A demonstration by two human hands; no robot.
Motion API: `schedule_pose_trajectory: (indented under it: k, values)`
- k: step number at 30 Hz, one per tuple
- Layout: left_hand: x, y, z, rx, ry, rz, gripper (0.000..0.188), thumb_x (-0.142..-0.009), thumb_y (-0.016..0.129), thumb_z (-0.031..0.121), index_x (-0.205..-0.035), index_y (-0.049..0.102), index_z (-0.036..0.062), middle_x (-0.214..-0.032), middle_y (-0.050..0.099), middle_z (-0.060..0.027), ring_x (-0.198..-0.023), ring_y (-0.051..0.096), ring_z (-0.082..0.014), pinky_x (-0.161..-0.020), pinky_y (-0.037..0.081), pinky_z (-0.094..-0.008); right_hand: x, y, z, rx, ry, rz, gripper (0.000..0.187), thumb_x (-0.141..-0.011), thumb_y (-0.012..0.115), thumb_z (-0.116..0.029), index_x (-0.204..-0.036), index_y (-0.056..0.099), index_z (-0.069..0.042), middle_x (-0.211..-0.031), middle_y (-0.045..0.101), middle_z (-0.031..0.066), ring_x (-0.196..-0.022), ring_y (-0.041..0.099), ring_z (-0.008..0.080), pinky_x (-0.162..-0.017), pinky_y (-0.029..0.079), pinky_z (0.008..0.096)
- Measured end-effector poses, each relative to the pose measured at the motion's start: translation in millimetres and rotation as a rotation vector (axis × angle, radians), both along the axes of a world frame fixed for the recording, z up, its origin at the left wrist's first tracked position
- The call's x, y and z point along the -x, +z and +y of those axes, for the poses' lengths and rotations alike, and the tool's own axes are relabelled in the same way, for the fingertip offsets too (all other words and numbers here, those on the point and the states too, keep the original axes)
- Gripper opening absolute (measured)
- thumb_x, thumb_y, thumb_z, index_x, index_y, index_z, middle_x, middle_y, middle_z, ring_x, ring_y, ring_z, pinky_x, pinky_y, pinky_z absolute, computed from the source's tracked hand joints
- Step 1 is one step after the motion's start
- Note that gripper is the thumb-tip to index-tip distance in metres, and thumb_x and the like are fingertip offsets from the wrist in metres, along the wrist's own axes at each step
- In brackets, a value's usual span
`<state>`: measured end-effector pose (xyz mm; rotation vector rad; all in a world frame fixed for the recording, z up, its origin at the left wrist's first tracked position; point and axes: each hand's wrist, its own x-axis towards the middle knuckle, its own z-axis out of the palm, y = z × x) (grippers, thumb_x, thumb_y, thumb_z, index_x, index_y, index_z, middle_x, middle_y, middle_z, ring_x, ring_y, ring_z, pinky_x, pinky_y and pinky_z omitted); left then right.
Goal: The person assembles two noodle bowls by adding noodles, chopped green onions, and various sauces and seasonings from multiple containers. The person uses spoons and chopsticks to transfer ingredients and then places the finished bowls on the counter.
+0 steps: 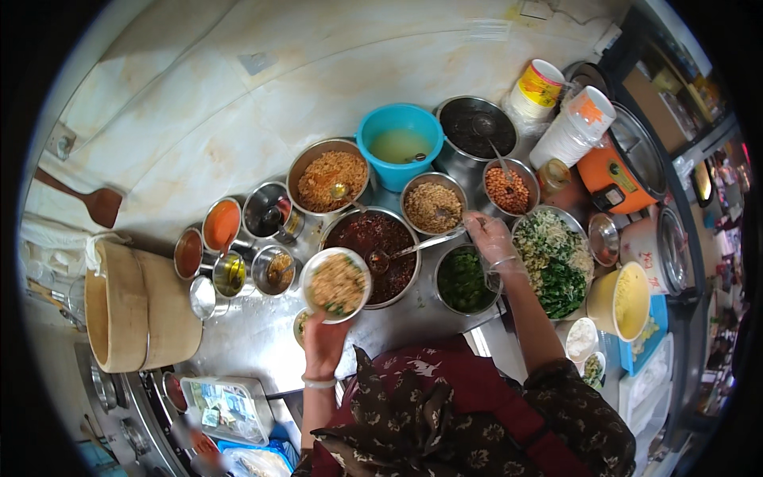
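Note:
My left hand (324, 348), closed at its near side, holds up a white bowl (338, 318) filled with crumbly tan food (337, 280) and some green bits. The bowl overlaps the left edge of a steel pot of dark red sauce (358, 234). In a clear plastic glove, my right hand (491, 240) grips the handle of a metal ladle (417, 246). The ladle's head rests in the red sauce. Just beyond that handle sits a steel pot of chopped nuts (431, 205); chopped greens (465, 278) fill another below my right wrist. Part of another small bowl (300, 327) shows behind my left hand.
A blue bucket (400, 172), peanuts (507, 191) and several small sauce pots stand around the sauce. Chopped vegetables (554, 262) lie right of my forearm. A wooden barrel (147, 306) is at left. Stacked paper bowls (568, 131) and an orange cooker (610, 176) stand back right.

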<state>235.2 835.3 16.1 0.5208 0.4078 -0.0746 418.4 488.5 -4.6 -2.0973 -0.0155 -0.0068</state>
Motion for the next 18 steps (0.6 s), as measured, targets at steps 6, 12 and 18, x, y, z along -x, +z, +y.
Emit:
schedule_pose_trajectory:
  k: [6, 12, 18]
  values:
    - [99.9, -16.4, 75.3, -0.166, 0.472, -0.032, 0.055, -0.092, 0.060, 0.022, -0.138, 0.041, -0.0012, -0.140, 0.049, -0.0142, -0.128, 0.047, -0.0277, -0.111, 0.037, -0.0422, -14.5, -20.0, -8.3, 0.161, 0.020, 0.218, 0.046, -0.092, 0.062, -0.039, -0.116, 0.066, 0.000, -0.107, 0.069, 0.0181, -0.099, 0.065, 0.0227, -0.089, 0.048, 0.0338]
    - [163.2, -91.1, 111.1, -0.095, 0.806, 0.145, 0.037, -0.086, 0.063, 0.010, -0.121, 0.054, 0.0015, -0.129, 0.056, -0.0099, -0.119, 0.050, -0.0261, -0.108, 0.040, -0.0431, -8.7, 17.7, -8.2, 0.560, -0.006, -0.175, 0.050, -0.092, 0.064, -0.037, -0.126, 0.058, 0.000, -0.110, 0.063, 0.0210, -0.094, 0.064, 0.0310, -0.082, 0.051, 0.0414]
    - [162.9, -132.8, 106.4, -0.067, 0.807, 0.203, 0.024, -0.092, 0.059, 0.017, -0.113, 0.058, 0.0055, -0.119, 0.060, -0.0060, -0.107, 0.055, -0.0206, -0.094, 0.045, -0.0358, -3.9, 53.3, 24.0, 0.308, 0.102, -0.296, 0.035, -0.099, 0.056, -0.018, -0.127, 0.058, 0.001, -0.128, 0.055, 0.0133, -0.111, 0.059, 0.0214, -0.096, 0.047, 0.0331]
